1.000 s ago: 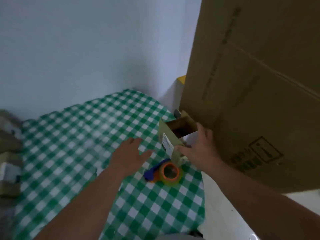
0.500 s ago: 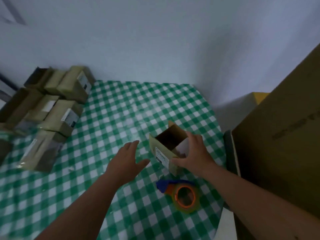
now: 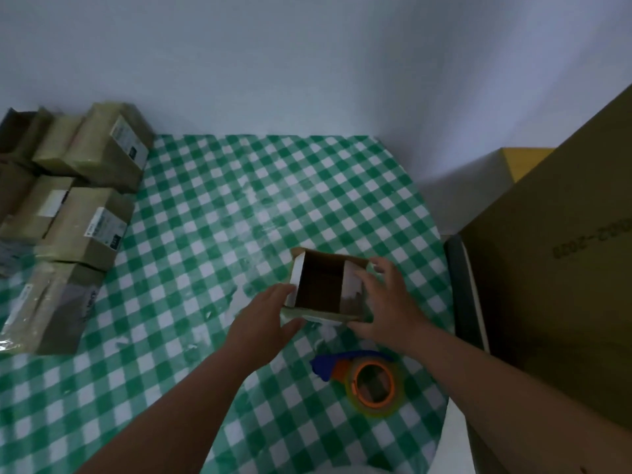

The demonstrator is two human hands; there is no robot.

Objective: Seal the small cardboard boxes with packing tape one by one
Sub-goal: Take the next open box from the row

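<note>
Nearest, the tape roll [image 3: 374,384] lies on the checked bench [image 3: 212,213]. Just beyond it, the left hand [image 3: 263,319] and right hand [image 3: 386,302] each grip the open small box [image 3: 325,285]. Sealed boxes [image 3: 65,213] sit far left of it.

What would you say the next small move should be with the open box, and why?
Probably fold its flaps shut: the small cardboard box gapes open between the left hand and right hand, and the tape dispenser lies unused nearby on the table.
</note>
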